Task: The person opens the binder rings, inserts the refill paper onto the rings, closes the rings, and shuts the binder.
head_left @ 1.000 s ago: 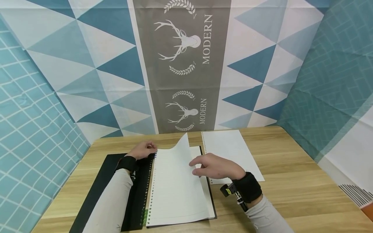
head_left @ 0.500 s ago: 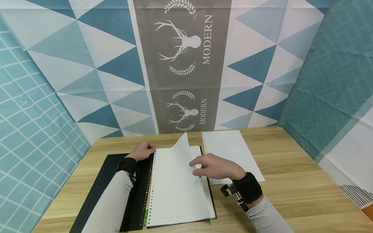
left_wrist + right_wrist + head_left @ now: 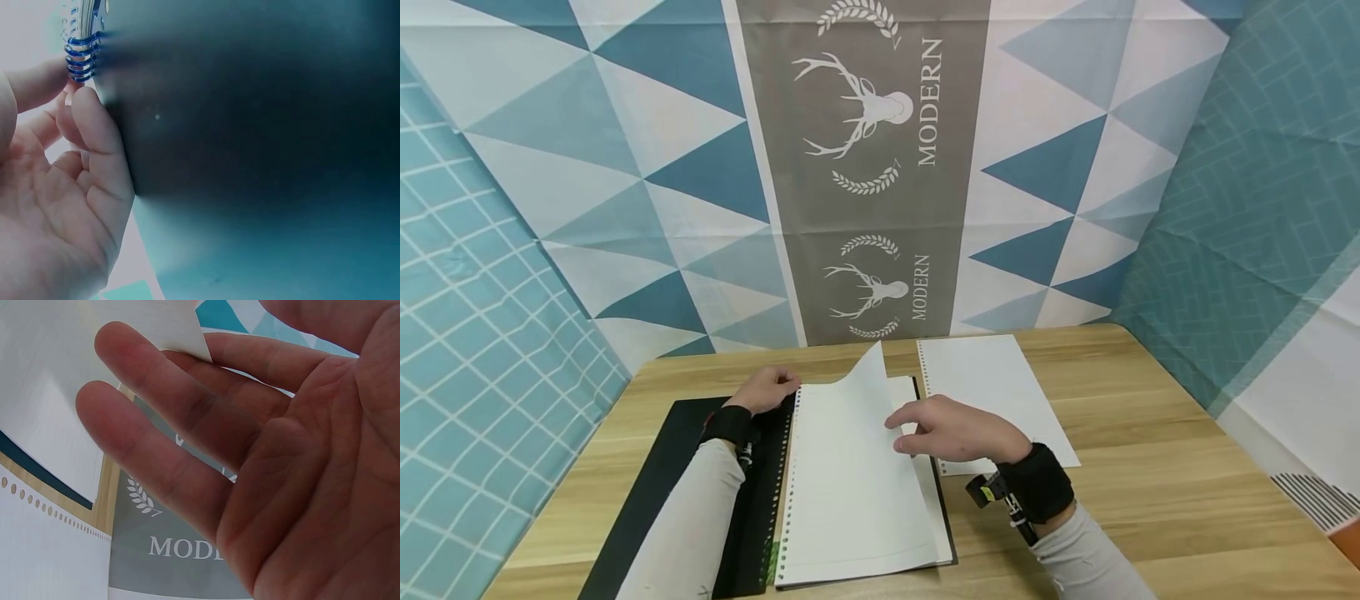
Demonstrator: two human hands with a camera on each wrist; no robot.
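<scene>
A notebook with white punched pages (image 3: 850,479) lies on the table, its black cover (image 3: 651,492) folded out to the left. At the top of its punched edge, the left hand (image 3: 765,389) pinches the end of a blue spiral coil (image 3: 80,59) between thumb and finger. The coil's rings still pass round the pages there; lower down, bare holes show along the edge. The right hand (image 3: 962,429) is beside the lifted right side of the top page, fingers spread and slightly bent, touching the page. In the right wrist view, that page's corner (image 3: 197,344) meets the fingers.
A loose white sheet (image 3: 988,383) with a punched left edge lies right of the notebook, partly under the right hand. The wooden table (image 3: 1150,475) ends at a patterned cloth backdrop (image 3: 865,250). Cameras are strapped to both wrists.
The left hand has shifted very slightly at the coil's end, and less blue shows beside it. The right hand and lifted page stay in place.
</scene>
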